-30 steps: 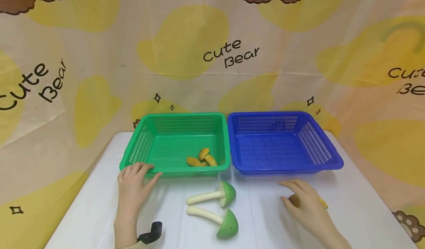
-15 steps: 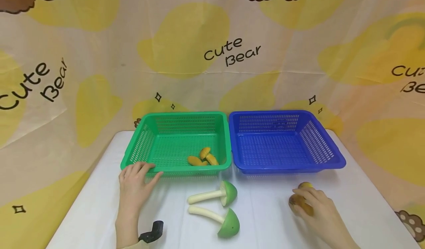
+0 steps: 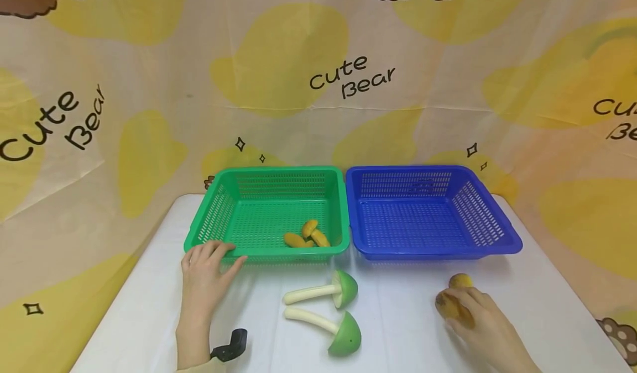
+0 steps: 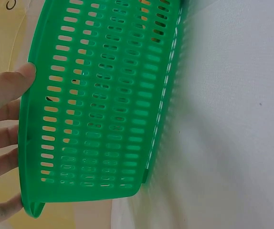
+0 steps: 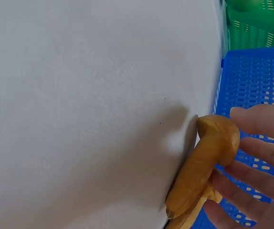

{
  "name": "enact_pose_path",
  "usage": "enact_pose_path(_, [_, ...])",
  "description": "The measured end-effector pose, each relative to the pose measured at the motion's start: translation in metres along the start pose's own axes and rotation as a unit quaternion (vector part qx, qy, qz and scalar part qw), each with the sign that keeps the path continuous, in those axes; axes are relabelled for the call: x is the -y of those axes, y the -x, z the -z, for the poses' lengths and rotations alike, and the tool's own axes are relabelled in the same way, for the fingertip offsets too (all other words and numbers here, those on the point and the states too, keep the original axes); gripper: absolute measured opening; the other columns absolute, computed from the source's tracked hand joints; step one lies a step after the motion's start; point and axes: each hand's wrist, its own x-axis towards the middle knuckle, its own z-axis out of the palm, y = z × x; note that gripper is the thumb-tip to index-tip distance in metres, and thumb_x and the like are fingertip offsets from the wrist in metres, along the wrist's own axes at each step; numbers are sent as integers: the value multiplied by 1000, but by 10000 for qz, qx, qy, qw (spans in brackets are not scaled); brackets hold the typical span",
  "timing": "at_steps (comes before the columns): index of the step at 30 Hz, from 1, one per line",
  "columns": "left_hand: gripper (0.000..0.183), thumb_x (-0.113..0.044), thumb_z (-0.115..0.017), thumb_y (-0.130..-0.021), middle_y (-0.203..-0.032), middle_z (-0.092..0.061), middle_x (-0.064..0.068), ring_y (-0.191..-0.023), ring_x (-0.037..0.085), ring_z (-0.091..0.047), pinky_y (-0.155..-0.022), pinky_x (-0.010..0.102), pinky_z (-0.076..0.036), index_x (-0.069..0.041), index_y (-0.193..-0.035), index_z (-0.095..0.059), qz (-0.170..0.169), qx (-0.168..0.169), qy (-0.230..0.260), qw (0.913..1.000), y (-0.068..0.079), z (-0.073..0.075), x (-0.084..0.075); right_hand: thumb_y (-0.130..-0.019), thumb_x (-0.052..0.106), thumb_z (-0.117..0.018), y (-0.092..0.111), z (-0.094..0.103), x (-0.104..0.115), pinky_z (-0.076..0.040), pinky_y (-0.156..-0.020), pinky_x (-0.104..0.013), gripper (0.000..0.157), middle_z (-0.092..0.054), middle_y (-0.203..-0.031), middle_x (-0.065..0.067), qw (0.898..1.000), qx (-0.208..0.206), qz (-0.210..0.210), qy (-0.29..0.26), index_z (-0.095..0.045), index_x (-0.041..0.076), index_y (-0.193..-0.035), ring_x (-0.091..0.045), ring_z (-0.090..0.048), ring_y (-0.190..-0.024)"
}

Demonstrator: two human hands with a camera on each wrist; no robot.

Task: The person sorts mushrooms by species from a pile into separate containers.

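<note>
My left hand holds the near rim of a green basket at its left corner. In the left wrist view, the thumb lies on the outer side of the rim, with the other fingers behind it. At the right, my right hand is over a brown toy mushroom lying on the table. The right wrist view shows loosely extended fingers against this mushroom, the thumb tip close by its cap. A second brownish mushroom lies just beyond, partly covered by the hand.
Inside the green basket are several small yellow-brown mushrooms. A blue basket stands right beside it. Two green-capped mushrooms, an upper one and a lower one, lie mid-table. A patterned cloth hangs behind the white table.
My right hand has shifted slightly right and back toward me over the brown mushrooms, uncovering the far one, with its fingers now on the nearer one. The left hand stays on the green rim.
</note>
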Motion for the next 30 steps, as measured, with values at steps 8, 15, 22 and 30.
enact_pose_path(8, [33, -26, -81, -74, -98, -65, 10, -101, 33, -52, -100, 56, -30, -7, -98, -69, 1, 8, -24, 10000, 0, 0, -1, -76, 25, -79, -6, -1, -4, -45, -88, -65, 61, -51, -135, -22, 9992, 323, -200, 152, -56, 9, -130, -47, -49, -120])
enact_pose_path(15, [33, -26, -81, -74, -99, -65, 10, -101, 33, -52, -100, 56, -31, -7, -98, -69, 9, 2, -42, 10000, 0, 1, -1, -75, 23, -80, -8, -3, -3, -46, -88, -64, 58, -53, -133, -20, 9992, 319, -138, 193, -57, 10, -127, -46, -50, -120])
enact_pose_path(22, [33, -27, -81, -75, -99, -64, 9, -101, 33, -52, -100, 55, -30, -8, -98, -69, 53, 31, -51, 10000, 0, 1, -1, -74, 21, -80, -8, -6, -3, -45, -90, -64, 58, -54, -132, -20, 9994, 245, -58, 220, -58, 9, -126, -45, -51, -119])
enact_pose_path(30, [32, -26, -81, -74, -98, -65, 9, -101, 33, -52, -99, 55, -30, -8, -98, -69, 59, 0, -30, 10000, 0, 0, 0, -76, 23, -77, -9, -7, -3, -45, -91, -64, 61, -53, -134, -19, 9990, 280, -142, 306, -55, 7, -131, -44, -51, -120])
